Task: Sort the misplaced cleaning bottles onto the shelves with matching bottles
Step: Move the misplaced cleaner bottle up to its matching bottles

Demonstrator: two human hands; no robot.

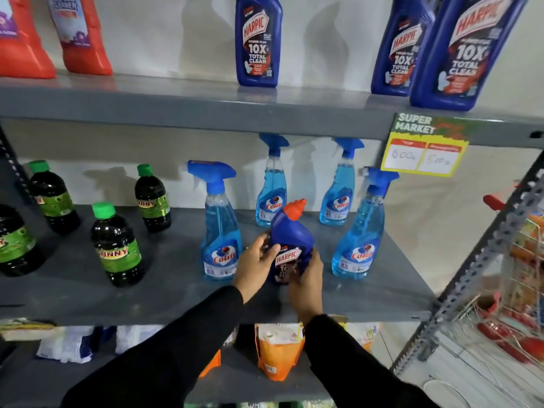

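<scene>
A dark blue Harpic bottle with an orange cap stands on the middle shelf among several light blue Colin spray bottles. My left hand grips its left side and my right hand grips its lower right side. The bottle's lower label is partly hidden by my fingers. Three matching Harpic bottles stand on the top shelf, one in the middle and two at the right.
Dark bottles with green caps stand at the left of the middle shelf. Red-orange bottles are at the top left. A yellow price tag hangs from the top shelf. Pouches lie on the lower shelf; a metal upright stands right.
</scene>
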